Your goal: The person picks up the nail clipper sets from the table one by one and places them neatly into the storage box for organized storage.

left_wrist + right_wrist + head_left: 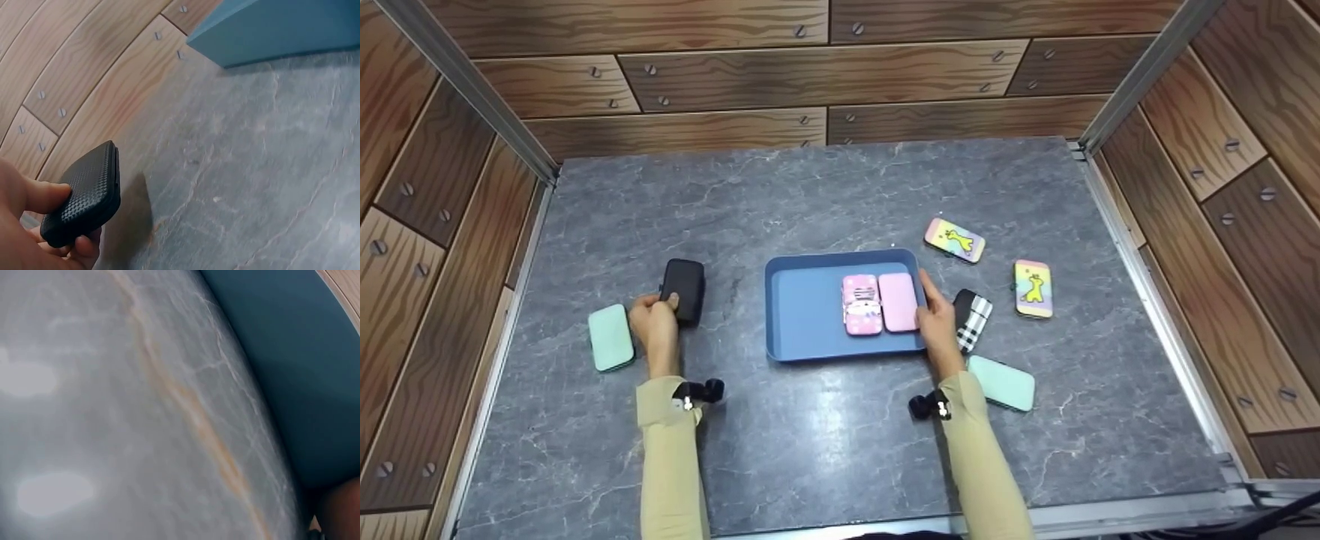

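Your left hand (pixel 656 322) grasps the black case (pixel 685 289), thumb laid on its textured face and fingertips curled in under its lower edge, as the left wrist view shows. The case is left of the blue tray (pixel 804 354), well apart from it, and to the right of the left mint case (pixel 611 337). Seen from your head, its long axis runs away from you, nearly straight, with the far end leaning slightly right; your thumb lies across the near half. In the left wrist view the broad face is tilted, the long axis climbs from lower left to upper right, and a shadow falls on the tabletop (pixel 825 442) beside it.

Your right hand (pixel 939 319) touches the right wall of the tray; you cannot tell from these views whether its fingers hook round the rim.

Inside the tray's right half, the patterned pink case (pixel 862 305) and the plain pink case (pixel 898 302) lie side by side, long axes pointing away from you. To the right of the tray, the upper giraffe case (pixel 955 240) lies more crosswise, its right end nearer you, while the right giraffe case (pixel 1033 289) points away from you.
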### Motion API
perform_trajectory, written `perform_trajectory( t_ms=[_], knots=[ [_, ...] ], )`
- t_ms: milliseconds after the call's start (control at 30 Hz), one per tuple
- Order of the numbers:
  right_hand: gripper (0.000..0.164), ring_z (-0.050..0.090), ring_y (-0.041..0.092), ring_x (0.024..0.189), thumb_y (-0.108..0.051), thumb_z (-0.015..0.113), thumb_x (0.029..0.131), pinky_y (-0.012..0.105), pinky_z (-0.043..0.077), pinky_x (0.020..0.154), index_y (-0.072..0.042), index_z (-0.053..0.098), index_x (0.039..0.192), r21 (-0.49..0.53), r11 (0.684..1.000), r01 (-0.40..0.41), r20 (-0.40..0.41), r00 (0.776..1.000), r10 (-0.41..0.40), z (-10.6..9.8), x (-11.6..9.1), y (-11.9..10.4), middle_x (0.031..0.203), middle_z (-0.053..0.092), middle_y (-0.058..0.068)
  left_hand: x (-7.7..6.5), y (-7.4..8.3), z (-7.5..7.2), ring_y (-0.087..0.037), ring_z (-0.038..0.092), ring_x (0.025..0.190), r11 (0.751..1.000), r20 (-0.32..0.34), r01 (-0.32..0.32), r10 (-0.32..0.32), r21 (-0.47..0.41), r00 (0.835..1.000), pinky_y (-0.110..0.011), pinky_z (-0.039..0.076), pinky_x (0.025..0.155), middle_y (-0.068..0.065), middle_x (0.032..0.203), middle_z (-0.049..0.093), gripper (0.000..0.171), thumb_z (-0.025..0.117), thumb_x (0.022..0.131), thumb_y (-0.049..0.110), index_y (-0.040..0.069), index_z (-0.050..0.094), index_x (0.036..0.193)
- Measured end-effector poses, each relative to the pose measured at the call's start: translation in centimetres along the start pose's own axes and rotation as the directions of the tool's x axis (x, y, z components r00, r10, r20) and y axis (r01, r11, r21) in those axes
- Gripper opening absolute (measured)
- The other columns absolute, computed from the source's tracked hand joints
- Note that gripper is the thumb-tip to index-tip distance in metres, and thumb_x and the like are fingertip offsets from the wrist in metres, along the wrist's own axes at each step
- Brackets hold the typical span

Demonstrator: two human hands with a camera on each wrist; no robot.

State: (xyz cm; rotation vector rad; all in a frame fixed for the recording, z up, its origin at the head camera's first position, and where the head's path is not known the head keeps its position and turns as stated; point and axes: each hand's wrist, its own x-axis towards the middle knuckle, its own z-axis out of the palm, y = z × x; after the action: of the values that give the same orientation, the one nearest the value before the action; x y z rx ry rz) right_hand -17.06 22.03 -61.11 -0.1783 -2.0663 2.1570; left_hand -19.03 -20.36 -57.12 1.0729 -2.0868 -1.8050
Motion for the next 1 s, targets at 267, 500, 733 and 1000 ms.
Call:
perform_trajectory(
  t_ms=[267,500,733,1000],
  knots=[
    [0.071,0.021,0.019,0.139,0.025,0.033,0.075,0.029,0.036,0.090,0.000,0.035,0.142,0.034,0.999,-0.038,0.025,0.999,0.037,0.2,-0.6,-1.8,0.150,0.030,0.013,-1.1,0.7,0.4,-0.022,0.054,0.083,0.982,-0.001,0.024,-0.025,-0.187,1.000,-0.027,0.045,0.070,-0.013,0.100,0.054,0.018,0.065,0.084,0.007,-0.002,0.055,0.097],
    [0.070,0.023,0.022,0.138,0.024,0.033,0.075,0.033,0.033,0.095,0.001,0.035,0.142,0.005,1.000,-0.031,0.024,0.999,0.031,0.1,-0.6,-2.2,0.150,0.029,0.014,-2.3,1.5,0.8,-0.018,0.052,0.071,0.923,0.029,0.055,-0.048,-0.381,0.998,-0.025,0.045,0.064,-0.010,0.089,0.050,0.017,0.066,0.081,0.001,0.000,0.050,0.087],
    [0.072,0.029,0.018,0.135,0.022,0.033,0.076,0.016,0.042,0.087,-0.004,0.036,0.143,-0.023,1.000,-0.018,0.009,1.000,0.018,-0.1,0.0,-0.6,0.150,0.031,0.009,-3.6,1.9,1.2,-0.021,0.053,0.076,0.911,0.078,0.056,-0.027,-0.409,0.997,-0.026,0.045,0.070,-0.013,0.091,0.050,0.016,0.063,0.082,-0.001,-0.004,0.050,0.092],
    [0.072,0.024,0.015,0.139,0.024,0.033,0.076,0.027,0.021,0.111,-0.004,0.037,0.142,-0.012,1.000,-0.023,0.004,1.000,0.023,0.0,0.2,-0.1,0.149,0.033,0.008,-4.9,2.1,1.8,-0.015,0.056,0.066,0.921,0.111,0.070,-0.029,-0.384,0.993,-0.023,0.048,0.063,-0.011,0.089,0.051,0.015,0.064,0.081,-0.002,-0.002,0.052,0.089]
  ],
)
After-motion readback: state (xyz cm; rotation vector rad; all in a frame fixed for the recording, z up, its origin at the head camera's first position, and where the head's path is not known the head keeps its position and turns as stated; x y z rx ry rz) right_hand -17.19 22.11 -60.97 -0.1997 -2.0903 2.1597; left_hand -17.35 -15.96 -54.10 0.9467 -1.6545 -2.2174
